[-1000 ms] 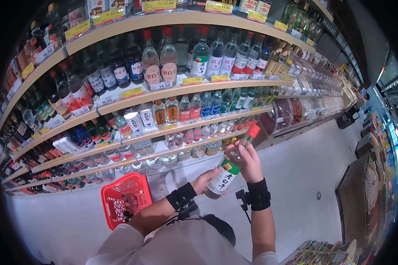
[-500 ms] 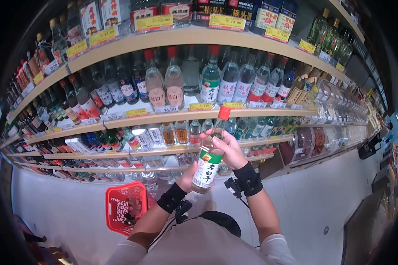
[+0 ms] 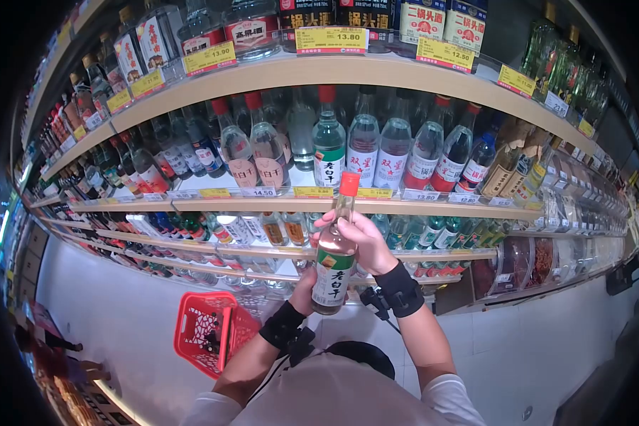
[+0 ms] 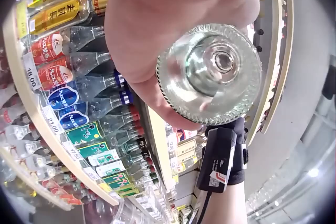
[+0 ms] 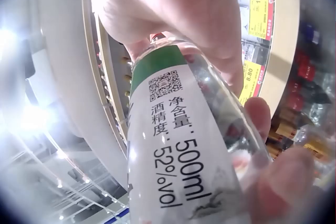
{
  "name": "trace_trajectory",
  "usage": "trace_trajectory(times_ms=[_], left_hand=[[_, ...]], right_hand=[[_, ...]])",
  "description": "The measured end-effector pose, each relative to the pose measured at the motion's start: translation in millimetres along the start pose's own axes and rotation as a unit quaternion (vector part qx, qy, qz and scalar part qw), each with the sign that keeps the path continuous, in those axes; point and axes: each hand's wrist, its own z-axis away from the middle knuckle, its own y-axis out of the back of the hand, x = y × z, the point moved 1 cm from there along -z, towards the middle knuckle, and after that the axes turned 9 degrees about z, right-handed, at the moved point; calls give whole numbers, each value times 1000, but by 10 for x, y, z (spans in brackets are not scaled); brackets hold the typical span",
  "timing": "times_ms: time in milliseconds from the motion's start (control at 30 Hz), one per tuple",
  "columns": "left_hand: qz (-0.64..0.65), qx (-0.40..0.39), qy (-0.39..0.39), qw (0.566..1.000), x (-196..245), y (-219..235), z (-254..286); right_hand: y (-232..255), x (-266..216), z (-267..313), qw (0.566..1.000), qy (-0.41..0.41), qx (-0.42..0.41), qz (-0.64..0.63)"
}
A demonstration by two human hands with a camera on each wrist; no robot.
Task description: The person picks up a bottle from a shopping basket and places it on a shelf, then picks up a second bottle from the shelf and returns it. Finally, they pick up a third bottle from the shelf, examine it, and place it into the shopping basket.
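A clear glass bottle (image 3: 331,273) with a red cap and a green-and-white label is held in front of the shelves, tilted slightly. My right hand (image 3: 366,240) grips its neck and shoulder from the right. Low on its left side, my left hand (image 3: 304,290) holds the body near the base. The left wrist view looks at the round glass base (image 4: 210,74), with the left hand (image 4: 152,35) curled around it. In the right wrist view the back label (image 5: 173,140) shows, below the right hand (image 5: 178,16); fingertips of the left hand (image 5: 278,176) touch the side.
Shelves of bottles stand ahead, with a wooden shelf edge (image 3: 277,200) behind the held bottle. A similar green-label bottle (image 3: 329,145) stands on the shelf. A red basket (image 3: 216,332) with items inside is on the floor at the left. Part of a person (image 3: 57,355) shows at far left.
The view has turned and come nearer the shelves. The held bottle has moved left and up in the picture and stands more upright, still in both hands.
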Motion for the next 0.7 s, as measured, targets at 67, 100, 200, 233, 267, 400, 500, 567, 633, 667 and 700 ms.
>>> trace_trajectory(times_ms=[67, 100, 200, 233, 267, 400, 500, 567, 633, 667, 700], left_hand=[[-10, -17, -33, 999, -20, -32, -71], [-15, -27, -51, 998, 15, -85, -116], [-44, 5, -86, 995, 123, -214, -219], [-56, 26, -95, 994, 165, -276, -243], [-54, 48, -122, 990, 201, -379, -269], [-90, 50, -116, 988, 165, -106, -512], [-101, 6, -127, 987, 242, -213, -544], [-104, -11, -128, 986, 279, -251, -572], [-107, -4, -127, 986, 291, -227, -629], [-115, 9, -124, 986, 297, -184, -666], [-138, 43, -119, 982, 355, -137, -758]], right_hand=[[23, -120, 11, 1000, -1, -2, 12], [69, -121, -15, 999, 17, -4, 32], [157, -110, -72, 996, 54, -14, 64], [161, -103, -88, 994, 79, -15, 78], [164, -92, -112, 990, 105, -17, 94], [93, -179, -138, 987, 123, 14, 99], [54, -315, -133, 983, 105, 50, 141], [85, -337, -153, 977, 100, 73, 174], [103, -364, -145, 972, 118, 91, 182], [88, -400, -124, 970, 131, 104, 177], [87, -416, -110, 968, 143, 117, 172]])
